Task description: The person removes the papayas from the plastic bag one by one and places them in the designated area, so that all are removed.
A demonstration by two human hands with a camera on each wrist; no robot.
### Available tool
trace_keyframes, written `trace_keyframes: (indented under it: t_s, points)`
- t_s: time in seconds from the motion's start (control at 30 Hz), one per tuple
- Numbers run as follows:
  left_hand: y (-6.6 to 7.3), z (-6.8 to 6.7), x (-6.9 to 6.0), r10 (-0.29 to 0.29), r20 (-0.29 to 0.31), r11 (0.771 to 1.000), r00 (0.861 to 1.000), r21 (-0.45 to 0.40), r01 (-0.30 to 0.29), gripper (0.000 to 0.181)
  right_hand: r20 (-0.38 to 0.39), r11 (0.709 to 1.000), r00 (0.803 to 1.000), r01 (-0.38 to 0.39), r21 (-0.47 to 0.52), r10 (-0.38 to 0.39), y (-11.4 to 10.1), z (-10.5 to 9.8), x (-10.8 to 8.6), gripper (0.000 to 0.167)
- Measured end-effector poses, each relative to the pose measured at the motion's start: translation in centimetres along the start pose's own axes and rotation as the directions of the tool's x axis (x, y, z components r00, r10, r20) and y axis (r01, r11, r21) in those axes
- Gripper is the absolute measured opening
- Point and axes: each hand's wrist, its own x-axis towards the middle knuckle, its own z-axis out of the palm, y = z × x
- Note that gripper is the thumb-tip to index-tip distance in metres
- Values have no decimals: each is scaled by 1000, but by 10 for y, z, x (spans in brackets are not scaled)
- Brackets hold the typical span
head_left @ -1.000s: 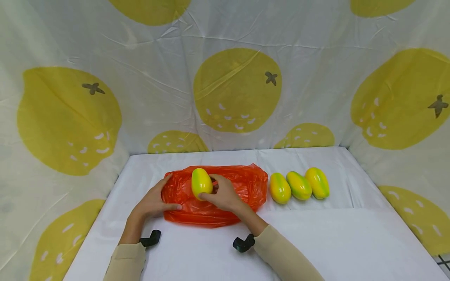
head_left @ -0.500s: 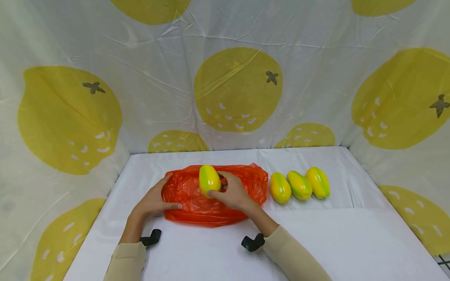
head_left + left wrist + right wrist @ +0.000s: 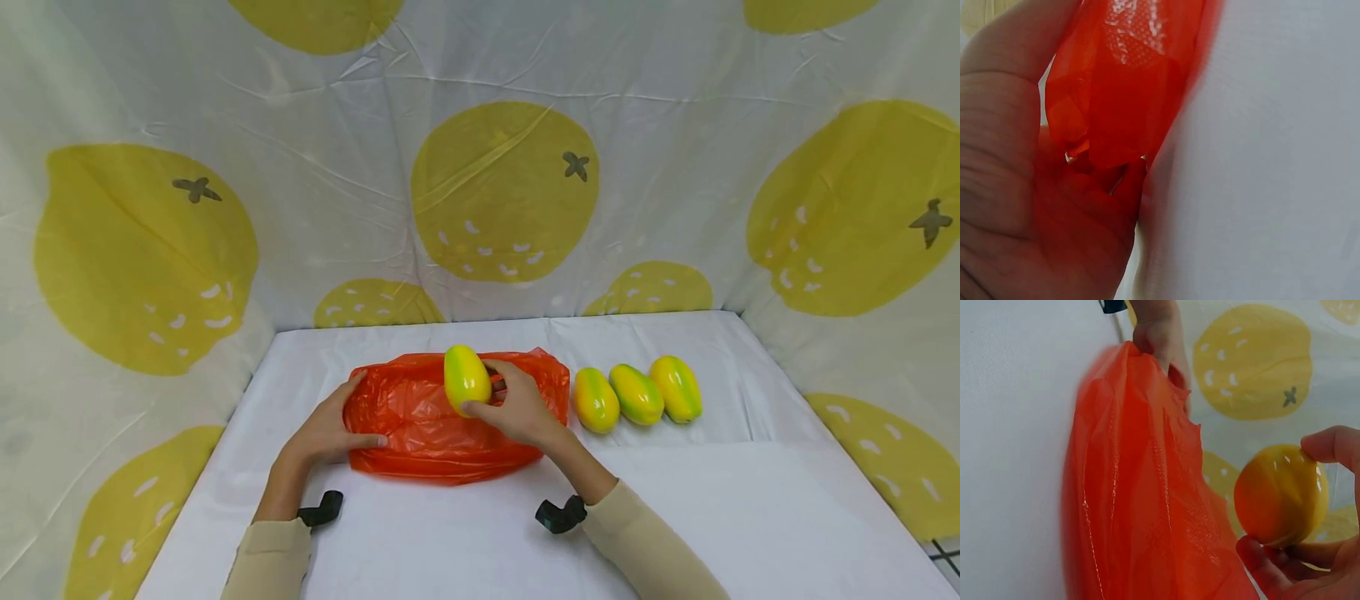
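A glossy yellow-green oval fruit [image 3: 467, 380], mango- or papaya-like, is raised over the bag, pinched between the thumb and fingers of my right hand [image 3: 519, 407]. The right wrist view shows that fruit [image 3: 1282, 495] beside the bag's rim. A red plastic bag [image 3: 435, 433] lies with its mouth spread upward. My left hand [image 3: 322, 427] holds the bag's left end, its thumb along the near edge and its fingers at the far side. In the left wrist view, the red plastic [image 3: 1129, 94] partly hides the fingers. Three similar fruits [image 3: 636, 394] sit in a row right of the bag.
White cloth [image 3: 660, 508] covers the table. Lemon-print fabric [image 3: 502, 192] hangs as walls behind and at both sides. A black wrist camera [image 3: 561, 514] sits at my right cuff and another black camera [image 3: 321, 508] at my left.
My right hand has moved right and slightly toward the back, carrying the fruit with it over the bag. The left hand, the bag and the row of fruits have stayed put.
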Motion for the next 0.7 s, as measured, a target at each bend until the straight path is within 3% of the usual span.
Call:
trace_keyframes:
  t_s: [0.7]
  points:
    - [0, 0, 0, 3, -3, 1000, 1000, 11, -3, 131, -76, 1000, 997, 3, -12, -4, 7, -34, -15, 76]
